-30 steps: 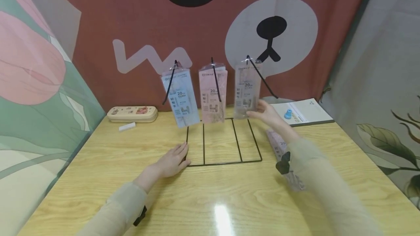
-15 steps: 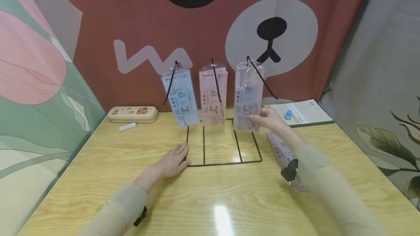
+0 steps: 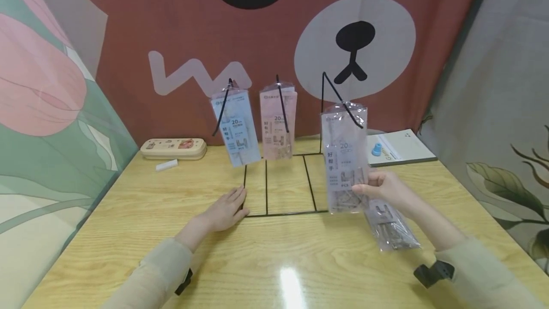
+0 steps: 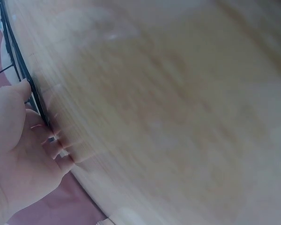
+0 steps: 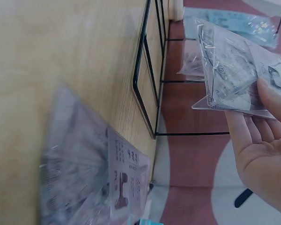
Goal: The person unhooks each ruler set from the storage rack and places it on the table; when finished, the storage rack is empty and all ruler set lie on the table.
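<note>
My right hand (image 3: 388, 192) pinches the lower right edge of a pale lilac plastic packet (image 3: 345, 156), thumb in front. The packet hangs upright by the right hook (image 3: 334, 86) of a black wire rack (image 3: 267, 187); the hook's front part crosses its top. Whether the hook still passes through its hole, I cannot tell. In the right wrist view, fingers lie behind the packet (image 5: 234, 70). My left hand (image 3: 225, 210) rests on the table with its fingers extended, touching the rack's front left corner. A blue packet (image 3: 237, 128) and a pink packet (image 3: 278, 125) hang on the other hooks.
Another lilac packet (image 3: 392, 228) lies on the table below my right hand. A notebook (image 3: 403, 144) with a small blue object (image 3: 376, 149) on it lies at the back right. At the back left are a cream case (image 3: 173, 149) and a white stick (image 3: 166, 166).
My right hand has drawn the lilac packet forward, down and to the right, from the back of the right hook toward its front end. My left hand has stayed put.
</note>
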Demonstrator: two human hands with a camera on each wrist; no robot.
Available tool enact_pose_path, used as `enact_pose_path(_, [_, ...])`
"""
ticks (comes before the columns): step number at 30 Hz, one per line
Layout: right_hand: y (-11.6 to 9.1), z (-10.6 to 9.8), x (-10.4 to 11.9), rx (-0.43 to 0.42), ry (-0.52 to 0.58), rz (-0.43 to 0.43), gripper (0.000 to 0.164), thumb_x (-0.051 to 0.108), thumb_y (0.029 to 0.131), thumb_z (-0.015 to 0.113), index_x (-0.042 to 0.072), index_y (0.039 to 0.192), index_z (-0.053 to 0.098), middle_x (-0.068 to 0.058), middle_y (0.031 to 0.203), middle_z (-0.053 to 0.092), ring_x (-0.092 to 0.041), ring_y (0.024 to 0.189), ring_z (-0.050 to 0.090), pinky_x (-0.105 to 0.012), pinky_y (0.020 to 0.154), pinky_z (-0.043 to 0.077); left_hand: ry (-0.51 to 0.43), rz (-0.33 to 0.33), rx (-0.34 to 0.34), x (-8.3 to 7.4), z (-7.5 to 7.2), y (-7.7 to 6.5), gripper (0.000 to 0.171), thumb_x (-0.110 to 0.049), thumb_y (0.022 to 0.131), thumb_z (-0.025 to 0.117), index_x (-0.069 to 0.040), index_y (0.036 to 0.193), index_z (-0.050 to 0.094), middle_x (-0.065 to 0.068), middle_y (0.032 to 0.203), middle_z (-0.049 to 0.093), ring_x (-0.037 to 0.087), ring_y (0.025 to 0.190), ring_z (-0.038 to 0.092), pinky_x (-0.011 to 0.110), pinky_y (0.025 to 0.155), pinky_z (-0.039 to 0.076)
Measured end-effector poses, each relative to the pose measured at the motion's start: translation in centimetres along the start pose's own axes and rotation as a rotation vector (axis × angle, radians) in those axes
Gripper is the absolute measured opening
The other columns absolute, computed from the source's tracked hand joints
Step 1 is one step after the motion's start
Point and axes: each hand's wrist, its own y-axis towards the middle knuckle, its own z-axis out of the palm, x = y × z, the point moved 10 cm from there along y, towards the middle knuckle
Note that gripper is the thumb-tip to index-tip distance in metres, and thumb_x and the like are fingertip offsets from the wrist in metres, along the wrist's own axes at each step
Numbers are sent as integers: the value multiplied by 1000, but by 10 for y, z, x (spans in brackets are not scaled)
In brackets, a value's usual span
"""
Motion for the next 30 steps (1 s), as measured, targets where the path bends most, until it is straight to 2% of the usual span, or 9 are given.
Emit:
enact_pose_path(3, [-22, 3, -1, 35, 21, 0, 39, 29, 89, 65, -5, 108, 65, -17, 102, 71, -15, 87, 69, -36, 78, 56, 7, -7, 9, 1, 2, 1, 66, -37, 102, 38, 8, 146, 19, 27, 154, 17, 45, 141, 17, 59, 113, 18])
enact_pose_path(4, [-28, 3, -1, 46, 29, -7, 39, 27, 89, 65, -7, 109, 64, -19, 103, 71, -15, 87, 70, -35, 77, 56, 15, -29, 24, 0, 1, 0, 64, -33, 101, 41, 8, 146, 20, 26, 154, 17, 45, 141, 17, 58, 114, 18])
enact_pose_path(7, [-44, 5, 2, 80, 53, -62, 38, 20, 89, 64, -9, 113, 62, -20, 105, 70, -14, 87, 70, -31, 77, 57, 42, -54, 39, 4, 3, 1, 62, -30, 102, 40, 7, 146, 19, 25, 154, 16, 43, 142, 16, 56, 115, 18])
enact_pose_path(10, [-57, 6, 3, 108, 65, -119, 34, 15, 90, 63, -11, 112, 62, -12, 102, 72, -8, 86, 70, -26, 76, 56, 58, -67, 47, 5, 4, 1, 62, -30, 102, 40, 7, 147, 19, 24, 154, 16, 42, 142, 16, 56, 115, 19])
enact_pose_path(13, [-68, 6, 3, 122, 74, -157, 29, 11, 91, 61, -10, 111, 63, 2, 100, 74, -5, 88, 69, -23, 75, 55, 52, -63, 45, 4, 4, 1, 62, -31, 102, 40, 7, 147, 20, 24, 155, 16, 43, 142, 16, 56, 114, 19])
enact_pose_path(18, [-88, -2, -6, 117, 66, -196, 19, 3, 91, 58, 2, 106, 69, 16, 99, 71, -1, 89, 66, -21, 72, 54, 41, -56, 46, 2, 5, 3, 63, -32, 102, 40, 6, 147, 19, 23, 155, 15, 42, 143, 15, 56, 115, 18])
enact_pose_path(22, [-105, -23, -20, 43, -13, -179, 21, -1, 91, 56, 7, 103, 71, 18, 99, 71, 3, 91, 64, -17, 72, 50, 44, -66, 48, 3, 6, 4, 62, -31, 102, 40, 7, 147, 19, 24, 155, 15, 42, 143, 15, 56, 115, 18])
enact_pose_path(27, [-122, -72, -43, -162, -165, -51, 21, 6, 91, 60, 8, 109, 69, 19, 95, 71, 7, 87, 62, -13, 67, 43, 52, -63, 36, 4, 2, 2, 62, -30, 102, 40, 8, 146, 20, 25, 154, 16, 44, 142, 16, 57, 114, 18])
enact_pose_path(30, [-128, -101, -56, -278, -180, -2, 21, 9, 90, 63, 14, 109, 70, 26, 89, 69, 10, 81, 62, -11, 61, 41, 59, -58, 34, 3, 1, 1, 62, -30, 102, 40, 8, 146, 21, 25, 154, 17, 44, 142, 17, 57, 114, 19])
